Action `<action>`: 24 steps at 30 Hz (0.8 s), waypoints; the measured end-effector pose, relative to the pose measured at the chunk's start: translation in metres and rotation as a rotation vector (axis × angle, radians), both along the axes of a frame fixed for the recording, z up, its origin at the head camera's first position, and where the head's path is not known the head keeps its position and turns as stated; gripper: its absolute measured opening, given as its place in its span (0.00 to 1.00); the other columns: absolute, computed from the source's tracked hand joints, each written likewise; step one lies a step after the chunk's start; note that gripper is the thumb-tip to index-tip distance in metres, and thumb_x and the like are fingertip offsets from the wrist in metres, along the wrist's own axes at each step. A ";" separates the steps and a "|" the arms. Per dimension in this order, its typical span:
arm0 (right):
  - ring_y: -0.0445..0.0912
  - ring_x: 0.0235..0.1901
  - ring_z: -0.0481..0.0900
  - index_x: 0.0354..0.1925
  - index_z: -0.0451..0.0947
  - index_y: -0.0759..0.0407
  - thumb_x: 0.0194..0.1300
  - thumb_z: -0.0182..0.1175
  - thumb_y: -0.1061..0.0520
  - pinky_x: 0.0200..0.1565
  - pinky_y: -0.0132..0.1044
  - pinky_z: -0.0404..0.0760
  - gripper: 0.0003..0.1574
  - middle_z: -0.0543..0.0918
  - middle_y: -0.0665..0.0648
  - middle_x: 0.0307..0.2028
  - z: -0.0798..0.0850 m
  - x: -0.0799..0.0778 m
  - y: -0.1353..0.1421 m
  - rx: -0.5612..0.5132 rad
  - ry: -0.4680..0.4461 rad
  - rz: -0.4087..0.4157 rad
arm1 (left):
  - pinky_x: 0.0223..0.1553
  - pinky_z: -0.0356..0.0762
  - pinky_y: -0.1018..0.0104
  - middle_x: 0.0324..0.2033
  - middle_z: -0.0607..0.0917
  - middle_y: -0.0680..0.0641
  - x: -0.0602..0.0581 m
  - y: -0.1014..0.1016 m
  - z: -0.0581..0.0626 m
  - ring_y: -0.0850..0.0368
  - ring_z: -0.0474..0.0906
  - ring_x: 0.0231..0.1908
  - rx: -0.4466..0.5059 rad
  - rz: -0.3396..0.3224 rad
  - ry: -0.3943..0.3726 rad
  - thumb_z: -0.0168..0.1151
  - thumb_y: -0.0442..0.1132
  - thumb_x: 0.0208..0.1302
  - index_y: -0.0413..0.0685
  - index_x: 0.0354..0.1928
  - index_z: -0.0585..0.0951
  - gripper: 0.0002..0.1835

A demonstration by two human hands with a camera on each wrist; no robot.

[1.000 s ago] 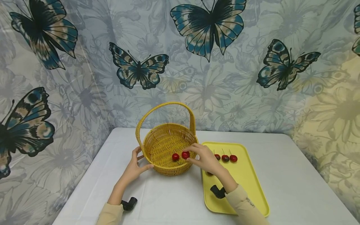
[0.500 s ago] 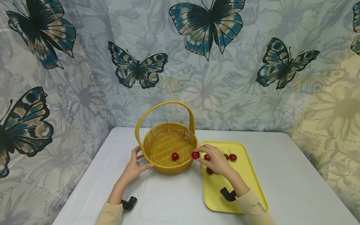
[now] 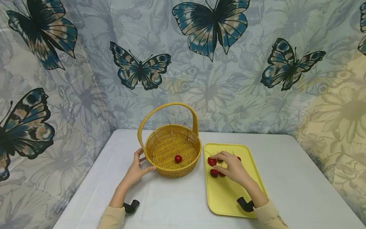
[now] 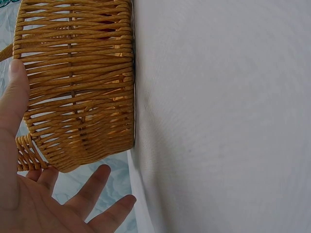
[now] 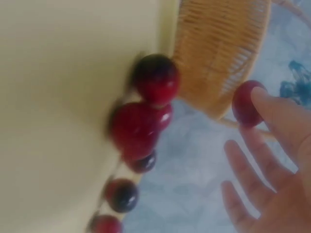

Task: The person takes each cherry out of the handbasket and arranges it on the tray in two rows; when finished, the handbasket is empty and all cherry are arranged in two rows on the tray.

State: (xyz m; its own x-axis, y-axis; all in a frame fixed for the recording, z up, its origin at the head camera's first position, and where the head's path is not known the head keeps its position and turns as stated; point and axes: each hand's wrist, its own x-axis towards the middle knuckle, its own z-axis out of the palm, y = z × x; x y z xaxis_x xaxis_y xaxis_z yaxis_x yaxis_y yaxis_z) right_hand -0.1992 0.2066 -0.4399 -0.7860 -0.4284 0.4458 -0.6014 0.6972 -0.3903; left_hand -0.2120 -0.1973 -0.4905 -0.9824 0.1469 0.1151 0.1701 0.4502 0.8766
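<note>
My left hand grips the near left rim of a round yellow wicker basket, its thumb at the front and fingers near the handle's base. Inside the basket lies one red cherry. Over the yellow tray, my right hand pinches a cherry between thumb and forefinger; the right wrist view shows this plainly. Several more cherries sit on the tray below and beside that hand, including a dark red cherry near the tray's left edge. The hand covers part of the group.
The basket's tall arched handle rises above its bowl. A white cloth covers the table, and butterfly-patterned fabric hangs behind it. The tray stands just right of the basket.
My right hand has moved right, carrying the pinched cherry from above the basket to over the tray. My left hand and the basket have stayed in place.
</note>
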 end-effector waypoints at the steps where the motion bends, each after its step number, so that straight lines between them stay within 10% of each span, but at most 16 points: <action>1: 0.43 0.35 0.79 0.45 0.81 0.50 0.51 0.70 0.57 0.37 0.41 0.80 0.20 0.80 0.46 0.36 -0.002 0.001 0.003 -0.002 0.003 0.002 | 0.61 0.58 0.36 0.70 0.47 0.39 0.000 0.000 0.000 0.35 0.59 0.64 -0.002 0.001 0.000 0.70 0.53 0.50 0.53 0.71 0.40 0.57; 24: 0.49 0.38 0.79 0.45 0.80 0.54 0.48 0.71 0.63 0.39 0.47 0.81 0.23 0.81 0.48 0.38 -0.019 0.016 0.054 0.016 -0.033 -0.062 | 0.60 0.60 0.37 0.70 0.46 0.39 0.000 0.000 0.002 0.35 0.59 0.64 -0.009 -0.009 0.012 0.70 0.52 0.51 0.51 0.71 0.39 0.57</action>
